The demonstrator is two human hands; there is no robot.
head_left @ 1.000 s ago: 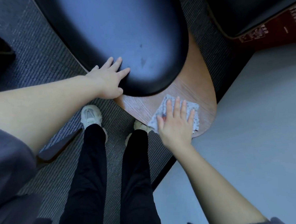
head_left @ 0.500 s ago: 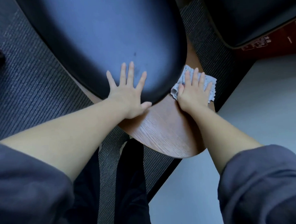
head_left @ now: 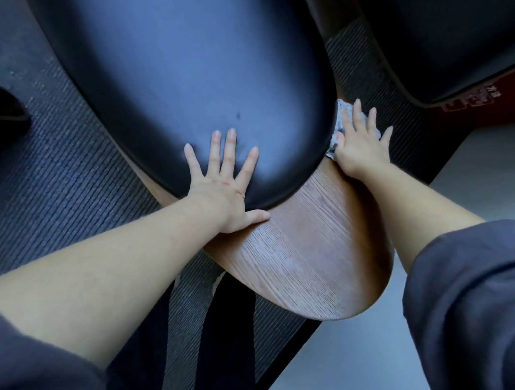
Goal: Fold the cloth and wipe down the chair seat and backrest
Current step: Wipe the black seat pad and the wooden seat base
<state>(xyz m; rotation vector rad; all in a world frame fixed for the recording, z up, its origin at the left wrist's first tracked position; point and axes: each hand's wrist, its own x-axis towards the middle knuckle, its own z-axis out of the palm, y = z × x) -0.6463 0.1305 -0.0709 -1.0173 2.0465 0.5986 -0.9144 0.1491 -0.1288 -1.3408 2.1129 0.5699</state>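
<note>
I see my left hand (head_left: 220,193) lying flat, fingers spread wide, on the near edge of the rounded black padded chair cushion (head_left: 184,79), thumb on the curved brown wooden shell (head_left: 307,252) below it. At about two o'clock from it, my right hand (head_left: 359,147) presses the small pale patterned cloth (head_left: 340,119) against the shell's edge beside the cushion, fingers splayed over it rather than gripping.

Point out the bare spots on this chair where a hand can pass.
Free: the wooden panel below both hands, and the black cushion above the left hand. Crowded: the gap beside the cushion's edge, where the right hand presses the cloth.
</note>
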